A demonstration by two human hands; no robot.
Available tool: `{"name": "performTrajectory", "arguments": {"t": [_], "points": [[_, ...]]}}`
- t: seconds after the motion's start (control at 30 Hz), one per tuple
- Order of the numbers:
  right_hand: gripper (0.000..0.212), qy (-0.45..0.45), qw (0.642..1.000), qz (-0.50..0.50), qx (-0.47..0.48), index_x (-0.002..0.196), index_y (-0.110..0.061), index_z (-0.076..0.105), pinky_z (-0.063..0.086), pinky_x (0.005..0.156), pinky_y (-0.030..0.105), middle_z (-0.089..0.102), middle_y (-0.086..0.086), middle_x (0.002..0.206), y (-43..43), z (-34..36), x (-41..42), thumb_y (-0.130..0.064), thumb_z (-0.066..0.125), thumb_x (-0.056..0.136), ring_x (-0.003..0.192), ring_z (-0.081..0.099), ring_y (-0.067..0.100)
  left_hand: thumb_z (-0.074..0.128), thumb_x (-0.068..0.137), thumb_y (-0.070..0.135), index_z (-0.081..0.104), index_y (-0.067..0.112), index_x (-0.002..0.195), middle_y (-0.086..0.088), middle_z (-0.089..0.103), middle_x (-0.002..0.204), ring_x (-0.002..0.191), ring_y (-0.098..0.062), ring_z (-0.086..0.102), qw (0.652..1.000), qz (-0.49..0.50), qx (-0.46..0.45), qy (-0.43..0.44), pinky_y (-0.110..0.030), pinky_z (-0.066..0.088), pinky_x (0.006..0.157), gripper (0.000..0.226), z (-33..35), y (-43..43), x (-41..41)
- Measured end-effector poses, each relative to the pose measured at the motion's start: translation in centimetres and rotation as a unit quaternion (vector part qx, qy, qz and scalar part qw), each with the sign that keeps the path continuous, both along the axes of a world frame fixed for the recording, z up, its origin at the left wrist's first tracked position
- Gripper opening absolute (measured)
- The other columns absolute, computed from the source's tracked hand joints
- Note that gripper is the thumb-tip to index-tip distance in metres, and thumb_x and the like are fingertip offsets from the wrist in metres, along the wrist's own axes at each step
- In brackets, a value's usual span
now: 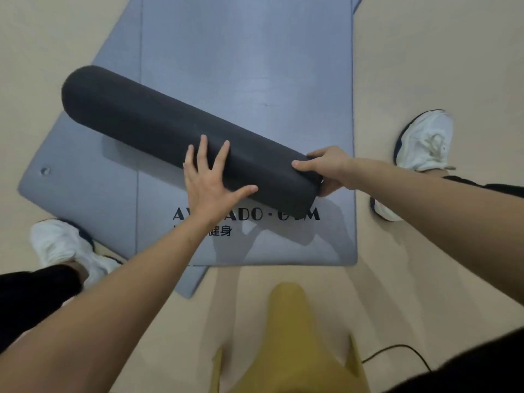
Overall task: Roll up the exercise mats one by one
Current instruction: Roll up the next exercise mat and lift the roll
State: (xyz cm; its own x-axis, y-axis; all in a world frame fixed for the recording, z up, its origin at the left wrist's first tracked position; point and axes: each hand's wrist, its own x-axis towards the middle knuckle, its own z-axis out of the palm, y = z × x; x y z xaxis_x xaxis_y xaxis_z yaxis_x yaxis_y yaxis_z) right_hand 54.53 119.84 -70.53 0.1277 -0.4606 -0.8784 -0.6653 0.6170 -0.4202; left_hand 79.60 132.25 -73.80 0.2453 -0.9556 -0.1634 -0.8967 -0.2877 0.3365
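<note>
one rolled black foam mat (158, 129) lies across two flat grey-blue mats (249, 66); left hand (208, 182) open, pressing it, right hand (326, 168) gripping its end.

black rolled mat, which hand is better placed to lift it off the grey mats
Right hand: it wraps the near end of the black rolled mat, thumb on top. The left hand only lies flat and open on it.

The light was soft and even, not very bright. Dim shadows of the arms fell on the blue mat (255, 80) and the floor (425, 52). The picture looked a bit blurry. Near the edges, things bent and stretched.
</note>
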Motion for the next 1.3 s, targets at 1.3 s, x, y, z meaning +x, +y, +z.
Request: {"name": "performTrajectory", "arguments": {"t": [1.3], "points": [[0.068, -0.174, 0.984, 0.019, -0.032, 0.143, -0.054, 0.046, 0.057, 0.095, 0.045, 0.065, -0.009, 0.133, 0.0, 1.6, 2.0, -0.073, 0.069, 0.082, 0.118, 0.065, 0.021, 0.071, 0.098, 0.033, -0.012, 0.059, 0.155, -0.002, 0.035, 0.166, 0.140, -0.024, 0.052, 0.773, 0.249, 0.066, 0.580, -0.048, 0.056, 0.102, 0.104, 4.4, 0.1, -4.7]]}}
